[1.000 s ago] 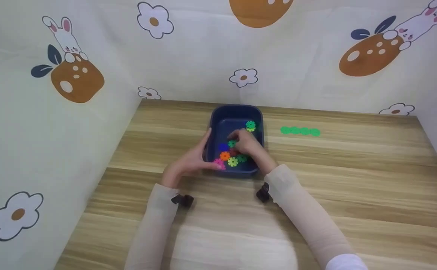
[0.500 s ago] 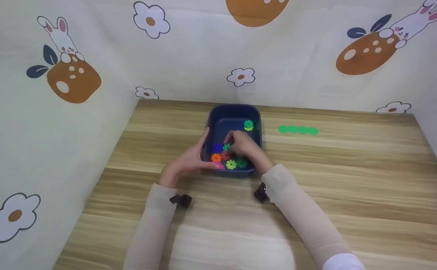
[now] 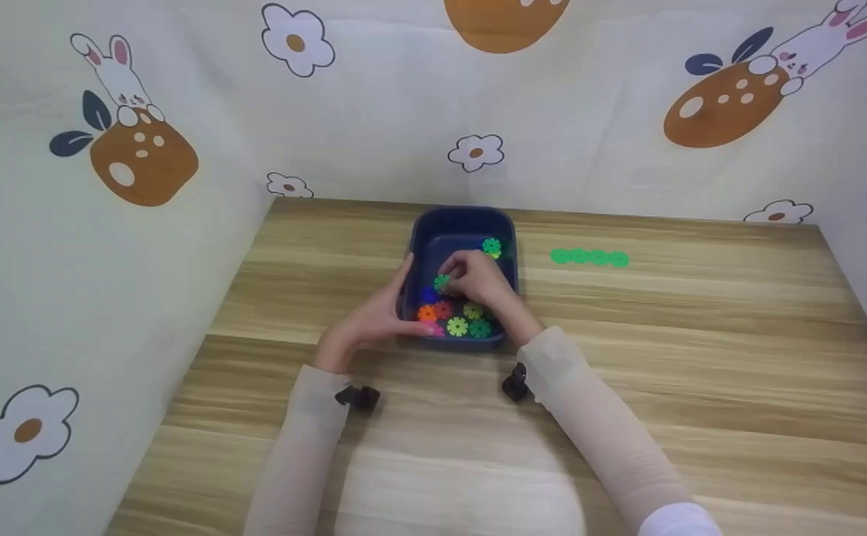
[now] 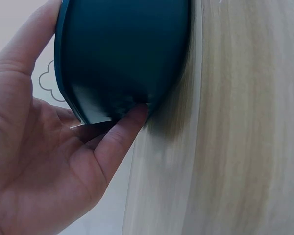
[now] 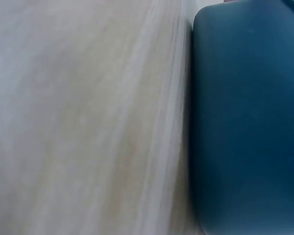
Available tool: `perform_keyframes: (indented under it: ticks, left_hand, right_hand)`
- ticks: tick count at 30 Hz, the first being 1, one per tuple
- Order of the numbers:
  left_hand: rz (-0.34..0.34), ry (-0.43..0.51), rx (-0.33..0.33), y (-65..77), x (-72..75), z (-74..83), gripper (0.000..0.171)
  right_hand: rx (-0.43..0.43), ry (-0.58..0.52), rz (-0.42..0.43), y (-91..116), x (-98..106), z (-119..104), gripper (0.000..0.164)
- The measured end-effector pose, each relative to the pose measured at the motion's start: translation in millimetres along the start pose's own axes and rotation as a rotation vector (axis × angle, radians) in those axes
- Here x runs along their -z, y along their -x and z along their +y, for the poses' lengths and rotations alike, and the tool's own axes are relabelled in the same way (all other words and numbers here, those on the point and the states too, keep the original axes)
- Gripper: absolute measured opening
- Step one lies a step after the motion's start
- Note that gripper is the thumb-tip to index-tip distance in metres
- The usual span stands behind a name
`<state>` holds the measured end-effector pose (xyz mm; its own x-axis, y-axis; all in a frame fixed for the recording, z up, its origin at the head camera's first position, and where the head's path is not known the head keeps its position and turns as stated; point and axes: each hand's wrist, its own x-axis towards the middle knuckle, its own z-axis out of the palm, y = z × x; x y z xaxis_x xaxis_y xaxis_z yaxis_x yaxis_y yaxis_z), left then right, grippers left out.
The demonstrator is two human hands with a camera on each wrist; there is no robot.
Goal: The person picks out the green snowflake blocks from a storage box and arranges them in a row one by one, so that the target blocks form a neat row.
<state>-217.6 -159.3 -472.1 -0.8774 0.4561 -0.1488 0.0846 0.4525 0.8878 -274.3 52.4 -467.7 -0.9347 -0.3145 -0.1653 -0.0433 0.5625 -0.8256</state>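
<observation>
A dark blue plastic bin (image 3: 465, 346) stands on the table with several flower-shaped interlocking discs inside. My left hand (image 3: 373, 316) grips its near left corner, thumb over the front rim and fingers along the left side; the left wrist view shows this hand (image 4: 63, 147) close against the bin wall (image 4: 122, 44). Over the inside of the bin, my right hand (image 3: 481, 279) pinches a green disc (image 3: 441, 284) between thumb and fingertips. Orange (image 3: 427, 313), red, pink, yellow and dark green discs lie near the front wall. The right wrist view shows only the bin's outer side (image 5: 250, 122) and tabletop.
To the right of the bin, a row of joined green discs (image 3: 589, 257) lies on the wooden table (image 3: 701, 335). More discs (image 3: 492, 246) sit at the bin's back right. A patterned cloth (image 3: 388, 112) hangs behind the table and along its sides.
My right hand has picked the green disc out from among the others and raised it slightly, uncovering yellowish and red discs below. The left hand keeps its grip on the bin.
</observation>
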Motion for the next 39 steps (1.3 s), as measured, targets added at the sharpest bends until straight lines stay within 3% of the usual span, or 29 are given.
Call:
perform_keyframes:
  ticks: [5,13,24,33,39]
  left_hand:
    - [0.005,-0.016,0.024,0.3,-0.6,0.7,0.125]
    - [-0.002,-0.012,-0.003,0.4,-0.4,0.2,0.127]
    - [-0.002,0.027,-0.001,-0.3,0.6,-0.1,0.13]
    - [0.003,0.02,-0.002,0.0,-0.2,0.1,0.128]
    - [0.004,0.028,0.011,0.5,-0.3,-1.0,0.127]
  right_hand:
    - [-0.012,-0.049,0.025,0,0,-1,0.021]
    - [-0.013,-0.113,0.019,1,1,-1,0.01]
    - [0.055,-0.253,0.069,1,8,-5,0.013]
    - [0.105,-0.318,0.112,5,27,-13,0.017]
    - [0.113,-0.29,0.144,8,47,-15,0.018]
